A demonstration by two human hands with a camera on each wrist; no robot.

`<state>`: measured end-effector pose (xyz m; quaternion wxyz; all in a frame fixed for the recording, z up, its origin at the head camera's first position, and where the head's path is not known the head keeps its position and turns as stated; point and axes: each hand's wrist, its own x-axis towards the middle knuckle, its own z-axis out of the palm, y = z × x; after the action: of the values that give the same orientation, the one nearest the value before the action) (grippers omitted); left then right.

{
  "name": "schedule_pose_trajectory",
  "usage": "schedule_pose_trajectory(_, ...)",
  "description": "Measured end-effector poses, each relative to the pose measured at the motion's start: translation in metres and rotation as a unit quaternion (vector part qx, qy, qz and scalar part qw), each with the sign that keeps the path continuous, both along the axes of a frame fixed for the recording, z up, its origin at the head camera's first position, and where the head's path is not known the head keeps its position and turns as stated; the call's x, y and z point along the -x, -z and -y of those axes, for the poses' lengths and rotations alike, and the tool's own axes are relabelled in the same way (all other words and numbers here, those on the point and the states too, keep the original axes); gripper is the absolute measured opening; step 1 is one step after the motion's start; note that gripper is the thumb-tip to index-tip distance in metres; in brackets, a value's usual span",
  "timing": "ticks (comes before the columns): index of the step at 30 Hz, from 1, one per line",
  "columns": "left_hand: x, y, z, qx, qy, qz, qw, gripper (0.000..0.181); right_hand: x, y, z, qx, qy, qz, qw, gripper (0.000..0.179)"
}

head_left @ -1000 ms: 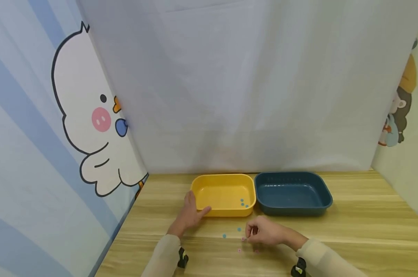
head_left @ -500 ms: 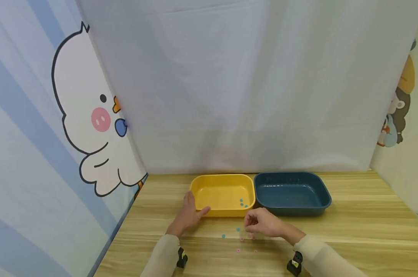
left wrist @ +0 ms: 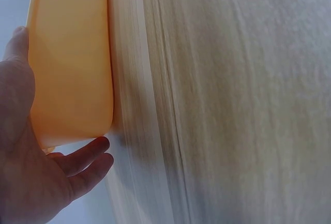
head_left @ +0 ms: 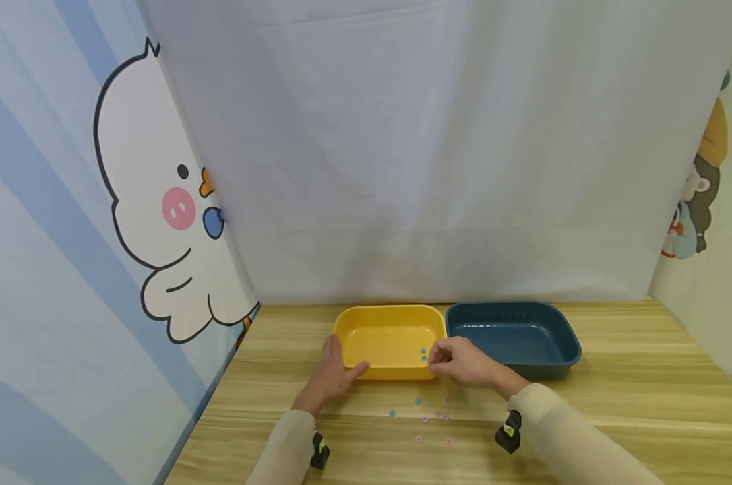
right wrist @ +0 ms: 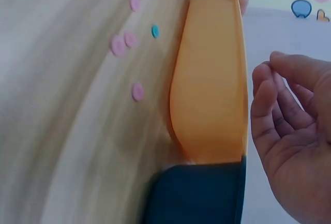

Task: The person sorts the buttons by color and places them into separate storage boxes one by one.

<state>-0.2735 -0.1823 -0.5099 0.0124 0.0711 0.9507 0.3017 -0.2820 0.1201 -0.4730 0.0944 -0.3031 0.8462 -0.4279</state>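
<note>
Two trays (head_left: 390, 316) side by side on table (head_left: 615, 404)

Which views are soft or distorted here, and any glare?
Head view: sharp, even light, no glare; small buttons tiny but legible. Left wrist view: wooden table streaked with blur, yellow tray soft, left hand close. Right wrist view: mild blur, tray edge and table lines bowed, pink buttons fuzzy, right hand reasonably clear.
</note>
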Motion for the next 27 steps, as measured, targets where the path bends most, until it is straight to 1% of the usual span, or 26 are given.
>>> schedule_pose_trajectory(6,-0.001,-0.002,0.000,0.008,0.001,0.000,1.0000,0.100,0.016,-0.001,0.002,0.007,0.051,0.008,0.9986,0.005)
schedule_pose_trajectory(12,-0.001,-0.001,0.000,0.008,-0.001,0.001,1.0000,0.099,0.025,-0.003,0.005,0.007,0.079,0.016,0.9968,0.006)
schedule_pose_trajectory(18,-0.003,-0.001,-0.001,-0.010,0.007,-0.022,0.9997,0.104,0.034,-0.004,0.008,-0.003,0.112,0.015,0.9936,0.006)
schedule_pose_trajectory(20,-0.004,-0.002,-0.001,-0.010,0.008,-0.026,0.9996,0.105,0.037,-0.003,0.009,-0.006,0.120,0.015,0.9927,0.007)
schedule_pose_trajectory(27,0.001,0.002,0.001,0.012,0.001,-0.010,0.9999,0.100,0.044,-0.003,0.014,-0.005,0.137,0.020,0.9904,0.009)
